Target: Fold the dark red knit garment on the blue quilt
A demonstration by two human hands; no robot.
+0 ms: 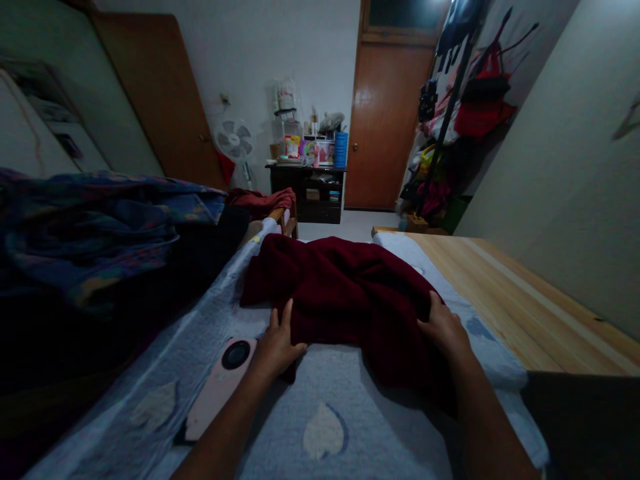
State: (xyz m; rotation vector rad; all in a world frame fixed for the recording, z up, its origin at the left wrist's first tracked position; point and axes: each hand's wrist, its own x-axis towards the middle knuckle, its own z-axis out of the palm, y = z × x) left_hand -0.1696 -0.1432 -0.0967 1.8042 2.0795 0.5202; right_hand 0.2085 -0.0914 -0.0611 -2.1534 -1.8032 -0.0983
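A dark red cloth garment [345, 293] lies loosely bunched and creased on the light blue bed sheet [380, 427]. At its left front edge is my left hand [277, 347], fingers stretched and thumb apart, touching the cloth. My right hand [445, 327] rests against the garment's right side, thumb and forefinger spread over the fabric; its other fingers are partly hidden. A loose part of the garment hangs down below the right hand. Beside my left forearm lies a pale pink phone [220, 387] with a round dark camera ring.
Blue patterned clothing [110, 220] and dark cloth are heaped at left. A wooden board [500, 293] runs along the right side. Further back stand a white fan [235, 140], a dark cabinet [310, 207], a brown door [385, 120] and hanging bags [485, 100].
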